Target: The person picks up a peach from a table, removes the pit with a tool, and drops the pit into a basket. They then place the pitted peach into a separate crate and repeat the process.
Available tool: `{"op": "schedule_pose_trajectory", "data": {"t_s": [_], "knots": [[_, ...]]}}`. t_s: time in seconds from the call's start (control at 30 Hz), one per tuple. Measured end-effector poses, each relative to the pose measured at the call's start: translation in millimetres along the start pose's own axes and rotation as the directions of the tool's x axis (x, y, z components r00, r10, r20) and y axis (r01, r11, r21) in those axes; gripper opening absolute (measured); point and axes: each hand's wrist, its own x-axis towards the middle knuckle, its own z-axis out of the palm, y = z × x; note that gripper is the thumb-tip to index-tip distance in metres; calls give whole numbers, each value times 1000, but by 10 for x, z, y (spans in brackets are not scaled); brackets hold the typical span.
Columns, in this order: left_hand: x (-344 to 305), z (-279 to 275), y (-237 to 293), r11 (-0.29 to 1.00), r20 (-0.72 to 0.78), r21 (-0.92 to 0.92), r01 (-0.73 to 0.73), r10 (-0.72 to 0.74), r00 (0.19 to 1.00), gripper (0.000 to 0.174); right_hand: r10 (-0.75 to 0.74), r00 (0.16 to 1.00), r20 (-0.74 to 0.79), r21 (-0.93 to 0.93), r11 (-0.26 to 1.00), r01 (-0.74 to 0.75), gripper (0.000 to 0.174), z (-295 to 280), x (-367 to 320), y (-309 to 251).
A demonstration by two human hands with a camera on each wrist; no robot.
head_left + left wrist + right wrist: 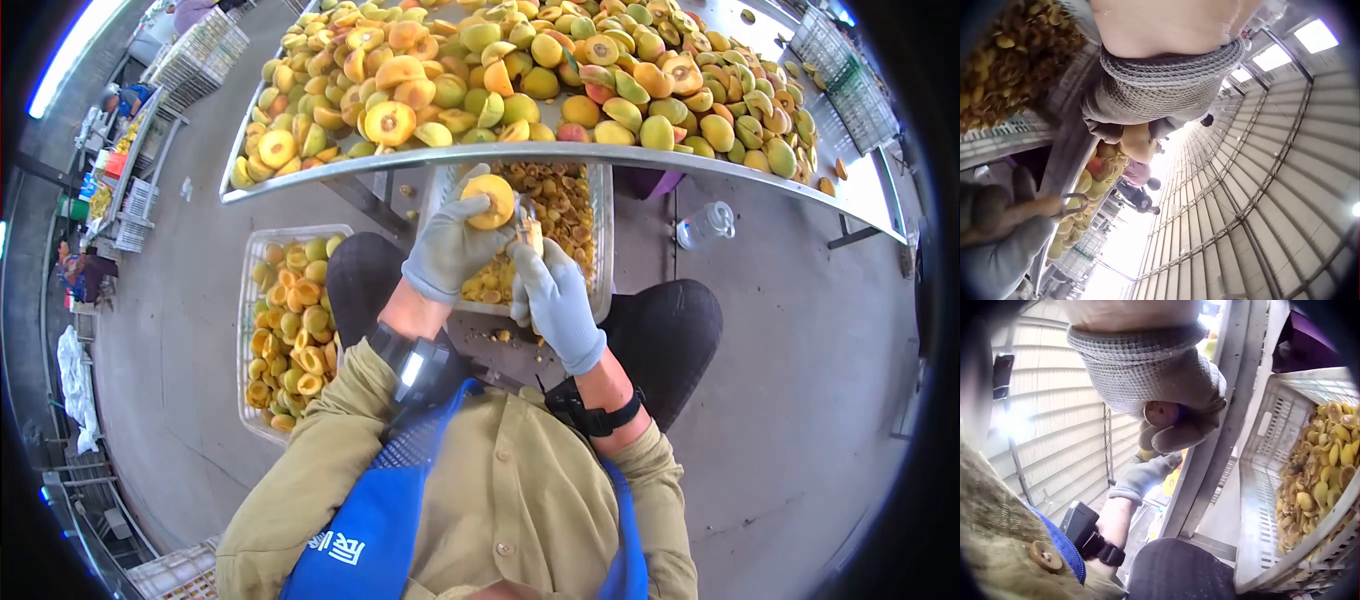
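In the head view, my gloved left hand [446, 250] holds up a yellow-orange fruit [489, 203], its fingers curled round it. Close on its right, my gloved right hand [562, 305] grips a small tool [530, 232] with a light handle and a metal end near the fruit. The left wrist view shows the left glove [1157, 90] round the fruit [1138, 144], and the tool's metal loop [1077, 205] lower left, held by the right hand [1000, 250]. In the right wrist view, the right fingers wrap the round handle end [1161, 414]; the left hand [1144, 478] is beyond.
A metal-edged table [560, 152] bears heaped whole and cut fruit. Below it, between the knees, a white crate [603, 240] holds small brownish-yellow pieces. Another crate [246, 330] of hollowed halves stands at the left. A clear plastic jug [706, 226] is on the floor at the right.
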Motion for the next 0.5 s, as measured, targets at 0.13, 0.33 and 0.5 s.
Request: {"op": "schedule_pose_trajectory", "data": {"t_s": [0.13,0.33,0.5], "knots": [[-24,114,-41,999,61,12,-50,50,997,44,14,999,-30,56,998,-12,29,64,-45,27],[-210,302,-208,987,28,46,-151,150,988,42,-17,999,-32,26,1000,18,35,95,-147,63],[-291,379,-298,941,95,243,-234,217,972,38,-78,995,-69,-90,993,72,40,166,-184,37]]}}
